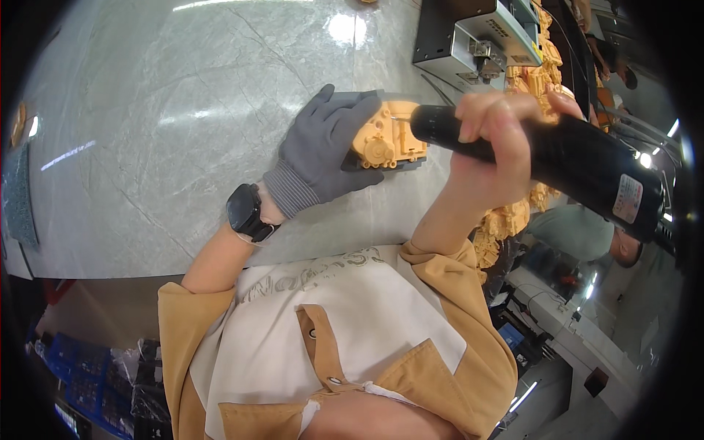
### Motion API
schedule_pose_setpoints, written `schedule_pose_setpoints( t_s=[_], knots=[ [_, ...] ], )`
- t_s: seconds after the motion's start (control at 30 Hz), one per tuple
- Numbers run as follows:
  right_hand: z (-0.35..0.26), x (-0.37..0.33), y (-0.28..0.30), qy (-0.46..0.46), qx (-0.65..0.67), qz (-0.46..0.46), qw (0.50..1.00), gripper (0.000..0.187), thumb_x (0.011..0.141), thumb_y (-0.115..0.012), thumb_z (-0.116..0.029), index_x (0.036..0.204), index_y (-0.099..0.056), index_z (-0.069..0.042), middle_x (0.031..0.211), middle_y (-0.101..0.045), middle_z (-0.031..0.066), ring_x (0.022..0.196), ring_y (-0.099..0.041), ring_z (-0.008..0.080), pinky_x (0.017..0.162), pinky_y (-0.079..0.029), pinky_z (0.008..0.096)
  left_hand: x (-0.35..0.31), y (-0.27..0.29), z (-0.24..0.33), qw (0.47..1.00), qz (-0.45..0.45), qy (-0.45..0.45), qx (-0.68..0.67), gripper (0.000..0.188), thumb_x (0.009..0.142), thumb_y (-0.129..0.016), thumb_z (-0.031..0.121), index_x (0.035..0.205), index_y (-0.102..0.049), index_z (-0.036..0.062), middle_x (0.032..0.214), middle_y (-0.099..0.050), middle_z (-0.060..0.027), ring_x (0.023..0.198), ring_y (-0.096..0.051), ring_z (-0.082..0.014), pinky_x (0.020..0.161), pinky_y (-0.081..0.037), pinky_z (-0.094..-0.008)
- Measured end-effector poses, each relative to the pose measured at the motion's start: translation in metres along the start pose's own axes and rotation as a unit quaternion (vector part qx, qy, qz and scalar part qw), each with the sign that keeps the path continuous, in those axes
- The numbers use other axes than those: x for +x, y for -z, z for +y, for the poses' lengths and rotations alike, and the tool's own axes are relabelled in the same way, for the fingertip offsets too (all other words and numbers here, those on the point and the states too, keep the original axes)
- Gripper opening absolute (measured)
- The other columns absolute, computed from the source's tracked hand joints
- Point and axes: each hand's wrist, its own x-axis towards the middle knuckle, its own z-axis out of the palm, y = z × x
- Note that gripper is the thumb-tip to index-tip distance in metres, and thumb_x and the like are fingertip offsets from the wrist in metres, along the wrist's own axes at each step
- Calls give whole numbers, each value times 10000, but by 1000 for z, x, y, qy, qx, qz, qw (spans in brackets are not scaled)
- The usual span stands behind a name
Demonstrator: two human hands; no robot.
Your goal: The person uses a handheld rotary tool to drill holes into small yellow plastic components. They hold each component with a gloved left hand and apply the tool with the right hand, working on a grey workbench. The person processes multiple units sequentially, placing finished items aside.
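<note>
Apparently I was at a screw-driving step, judging by how the black driver [587, 161] lined up with the orange housing [379, 150], just above and right of the frame's middle; whether its tip was seated in anything, I could not tell. The next move, as I judged it, called for a true tool axis and even pressure, with the housing held firm over the dark base [414, 164] beneath it. My gloved left hand [315, 143] lay palm down, its forearm slanting up from the lower left, the forefinger bent against the housing's left side and the thumb along its lower edge, so the part was gripped between them. My bare right hand [499, 136], right of centre, had its fingers closed round the driver's barrel, which slanted across the frame, nose to the left, thick end toward the right rim.
</note>
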Motion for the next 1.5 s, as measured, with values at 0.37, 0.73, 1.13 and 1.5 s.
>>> schedule_pose_setpoints(
  t_s=[0.37,0.73,1.13,1.5],
  knots=[
    [18,7,-6,-44,-38,-25,998,510,714,-596,16,1121,-289,36,585,-549,64,492,-509,107,573,-448,224,-1,2,-3,1000,9,2,-15,840,617,-772,410,1244,-395,-2,1114,-537,-158,1040,-521,-298,1021,-326,-474],
    [16,5,-15,-65,-115,-51,990,459,706,-495,90,1118,-341,-40,584,-466,80,449,-438,170,513,-424,359,-4,4,-4,999,19,4,-42,779,636,-762,363,1223,-408,-6,1102,-539,-168,1027,-523,-319,994,-349,-489],
    [20,4,12,-57,49,91,993,401,710,-582,94,1072,-415,50,601,-540,12,503,-501,96,542,-424,223,3,5,17,995,-8,90,-52,643,805,-602,243,1315,-325,-35,1145,-546,-193,1009,-554,-321,950,-394,-375],
    [-61,-65,77,50,91,296,950,472,765,-477,-73,1214,-334,-90,601,-366,13,493,-410,131,595,-394,335,11,71,63,845,24,250,-472,705,751,-611,254,1322,-331,-51,1214,-502,-154,1047,-547,-214,884,-445,-293]
  ],
)
